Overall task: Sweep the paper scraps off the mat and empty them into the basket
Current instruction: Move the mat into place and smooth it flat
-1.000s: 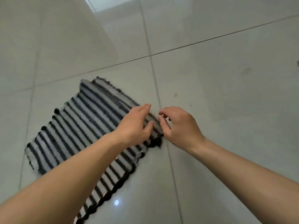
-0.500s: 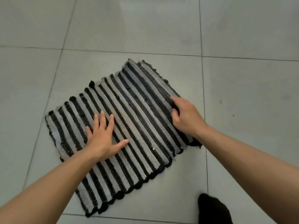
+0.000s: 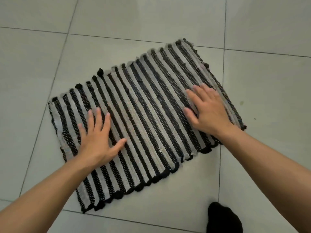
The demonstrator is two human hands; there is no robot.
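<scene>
The mat [image 3: 144, 118], a woven rug in black and pale grey stripes, is spread flat on the tiled floor [image 3: 117, 19], turned at an angle to the grout lines, and it is pinned under both hands. The left hand [image 3: 96, 140] is laid palm down on the part of the mat nearest the person, fingers spread and the thumb splayed toward the middle; nothing is gripped by it. The right hand [image 3: 208, 111] is likewise pressed flat and open, close to the mat's edge on that side, its fingertips blurred, so some motion may be inferred but cannot be confirmed. Flat palms rather than a pinch are probably used because the weave is limp and would bunch if grabbed; the mat appears to be smoothed or steadied by the pressure. Between the hands only a few tiny pale flecks can be made out on the stripes, too small to be called paper scraps with certainty. No basket and no brush are in view. Beyond the right wrist, toward the person, a dark sock-clad foot [image 3: 223, 219] is planted on the floor just off the mat.
</scene>
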